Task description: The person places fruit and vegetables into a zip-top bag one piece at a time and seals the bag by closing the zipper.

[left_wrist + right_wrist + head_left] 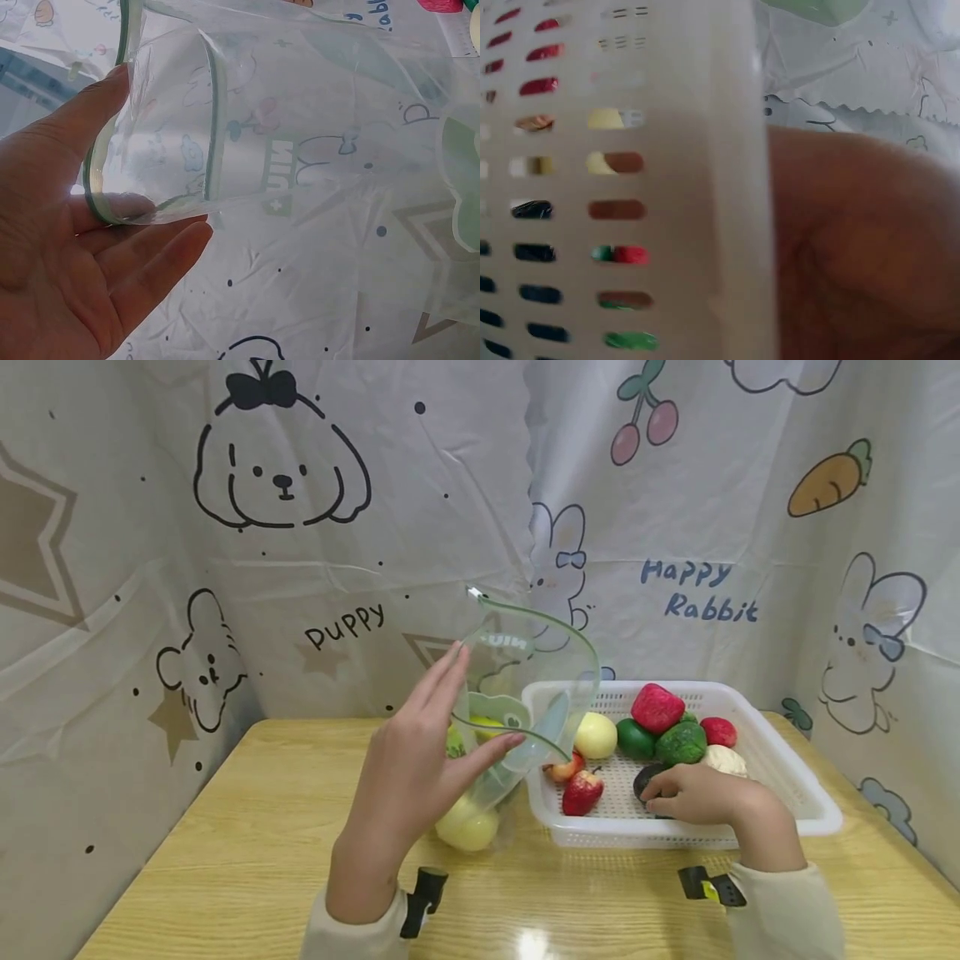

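Pinching the likely firm dark fruit [642, 777] near the basket's [637, 829] front edge is my right hand [701, 793]; my left hand [418, 756] grips the limp bag [510, 697] by its stiffer-looking rim.

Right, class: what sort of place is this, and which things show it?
Likely a makeshift booth for tabletop work, seemingly indoors: sheets printed with cartoon animals close in the back and sides of a table, and a white basket of fruit and vegetables stands on it.

Soft light; glare spots the tabletop [240, 852] between left grip [420, 752] and right grip [693, 793]; beside the latter, the basket wall [679, 225] blurs dimly.
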`<act>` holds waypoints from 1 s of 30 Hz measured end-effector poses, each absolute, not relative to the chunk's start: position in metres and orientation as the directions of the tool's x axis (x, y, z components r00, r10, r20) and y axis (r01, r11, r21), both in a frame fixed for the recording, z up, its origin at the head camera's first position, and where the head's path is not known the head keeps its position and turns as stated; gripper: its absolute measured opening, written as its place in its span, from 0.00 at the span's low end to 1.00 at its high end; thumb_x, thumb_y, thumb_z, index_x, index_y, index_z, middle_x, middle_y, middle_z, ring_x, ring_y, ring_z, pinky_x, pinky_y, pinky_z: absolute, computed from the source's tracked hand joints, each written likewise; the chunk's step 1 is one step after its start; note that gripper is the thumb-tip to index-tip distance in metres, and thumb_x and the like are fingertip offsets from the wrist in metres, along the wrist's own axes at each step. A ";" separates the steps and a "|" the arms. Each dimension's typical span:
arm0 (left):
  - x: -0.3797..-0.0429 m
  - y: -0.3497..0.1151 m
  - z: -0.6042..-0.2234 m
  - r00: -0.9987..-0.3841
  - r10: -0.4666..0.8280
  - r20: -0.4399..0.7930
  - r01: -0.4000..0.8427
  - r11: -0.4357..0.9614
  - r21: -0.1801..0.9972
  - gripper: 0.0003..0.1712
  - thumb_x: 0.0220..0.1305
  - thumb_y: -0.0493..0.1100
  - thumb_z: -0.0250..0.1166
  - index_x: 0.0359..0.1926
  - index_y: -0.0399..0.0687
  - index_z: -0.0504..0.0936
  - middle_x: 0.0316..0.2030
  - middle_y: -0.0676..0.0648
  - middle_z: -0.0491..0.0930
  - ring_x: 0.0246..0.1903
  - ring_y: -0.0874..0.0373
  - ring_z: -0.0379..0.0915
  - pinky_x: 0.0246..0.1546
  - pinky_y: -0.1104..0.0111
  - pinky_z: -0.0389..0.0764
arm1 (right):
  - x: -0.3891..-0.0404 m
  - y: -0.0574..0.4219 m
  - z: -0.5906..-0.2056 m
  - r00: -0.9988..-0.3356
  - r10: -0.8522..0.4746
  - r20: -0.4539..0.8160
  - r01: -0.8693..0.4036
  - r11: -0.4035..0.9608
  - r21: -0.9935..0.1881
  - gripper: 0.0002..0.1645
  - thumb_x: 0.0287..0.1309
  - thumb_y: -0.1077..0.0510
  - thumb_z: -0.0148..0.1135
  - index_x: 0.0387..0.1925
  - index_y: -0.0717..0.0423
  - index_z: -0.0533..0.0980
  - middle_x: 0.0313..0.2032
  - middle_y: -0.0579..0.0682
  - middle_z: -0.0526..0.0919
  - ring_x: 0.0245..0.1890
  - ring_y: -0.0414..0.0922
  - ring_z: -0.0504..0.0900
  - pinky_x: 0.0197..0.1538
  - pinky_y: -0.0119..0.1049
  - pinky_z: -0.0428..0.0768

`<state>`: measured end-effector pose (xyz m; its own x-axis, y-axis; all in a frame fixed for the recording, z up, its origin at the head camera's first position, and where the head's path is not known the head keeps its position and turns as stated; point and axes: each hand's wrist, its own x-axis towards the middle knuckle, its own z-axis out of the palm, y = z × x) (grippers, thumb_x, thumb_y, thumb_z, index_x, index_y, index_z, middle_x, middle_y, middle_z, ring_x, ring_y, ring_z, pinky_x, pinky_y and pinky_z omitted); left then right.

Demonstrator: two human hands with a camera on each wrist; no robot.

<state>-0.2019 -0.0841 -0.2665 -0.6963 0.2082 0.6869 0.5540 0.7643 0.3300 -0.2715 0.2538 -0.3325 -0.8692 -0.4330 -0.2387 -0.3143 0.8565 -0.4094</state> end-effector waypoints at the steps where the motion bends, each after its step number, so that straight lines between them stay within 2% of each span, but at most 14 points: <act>1: -0.202 -0.084 -0.267 -0.698 0.206 0.686 0.552 0.764 0.333 0.55 0.59 0.64 0.72 0.77 0.44 0.61 0.75 0.45 0.62 0.66 0.45 0.72 0.51 0.55 0.85 | -0.273 0.253 -0.334 -0.866 -0.440 -0.238 -0.319 0.852 -0.416 0.14 0.67 0.57 0.62 0.49 0.59 0.85 0.47 0.54 0.86 0.47 0.50 0.81 0.55 0.58 0.80; 5: -0.202 -0.084 -0.267 -0.700 0.204 0.684 0.553 0.761 0.340 0.54 0.59 0.64 0.73 0.77 0.44 0.61 0.75 0.45 0.62 0.66 0.46 0.71 0.53 0.55 0.84 | -0.278 0.251 -0.341 -0.860 -0.467 -0.207 -0.351 0.835 -0.424 0.12 0.66 0.58 0.62 0.46 0.57 0.85 0.44 0.50 0.86 0.44 0.47 0.80 0.53 0.54 0.81; 10: -0.202 -0.084 -0.268 -0.700 0.205 0.684 0.556 0.758 0.341 0.54 0.59 0.64 0.73 0.77 0.44 0.61 0.75 0.44 0.63 0.65 0.45 0.73 0.53 0.55 0.84 | -0.282 0.250 -0.349 -0.881 -0.429 -0.200 -0.320 0.852 -0.414 0.11 0.62 0.57 0.66 0.44 0.56 0.83 0.42 0.51 0.84 0.42 0.48 0.78 0.50 0.50 0.79; 16: -0.202 -0.084 -0.268 -0.699 0.207 0.684 0.555 0.760 0.338 0.54 0.59 0.64 0.73 0.77 0.43 0.62 0.75 0.44 0.63 0.65 0.45 0.72 0.54 0.55 0.83 | -0.285 0.253 -0.352 -0.914 -0.354 -0.201 -0.254 0.882 -0.397 0.22 0.59 0.54 0.71 0.50 0.63 0.79 0.49 0.61 0.82 0.50 0.57 0.78 0.56 0.60 0.77; 19: -0.202 -0.084 -0.268 -0.701 0.209 0.682 0.554 0.761 0.337 0.54 0.59 0.64 0.73 0.77 0.43 0.62 0.75 0.45 0.62 0.65 0.45 0.72 0.54 0.55 0.83 | -0.286 0.258 -0.354 -0.928 -0.313 -0.201 -0.223 0.901 -0.372 0.26 0.57 0.54 0.72 0.52 0.65 0.77 0.50 0.66 0.80 0.52 0.61 0.78 0.56 0.62 0.77; 26: -0.203 -0.084 -0.267 -0.702 0.214 0.679 0.556 0.761 0.335 0.54 0.59 0.64 0.72 0.77 0.42 0.62 0.76 0.46 0.61 0.66 0.45 0.72 0.53 0.55 0.84 | -0.285 0.271 -0.355 -0.940 -0.240 -0.241 -0.141 0.920 -0.366 0.33 0.55 0.53 0.72 0.58 0.66 0.73 0.52 0.68 0.79 0.51 0.62 0.78 0.53 0.63 0.78; 30: -0.203 -0.085 -0.267 -0.702 0.215 0.679 0.555 0.762 0.332 0.54 0.59 0.64 0.72 0.77 0.43 0.62 0.76 0.45 0.61 0.66 0.45 0.72 0.53 0.55 0.84 | -0.286 0.272 -0.353 -0.938 -0.240 -0.249 -0.144 0.926 -0.349 0.34 0.57 0.52 0.71 0.58 0.68 0.73 0.53 0.69 0.79 0.52 0.63 0.78 0.54 0.65 0.77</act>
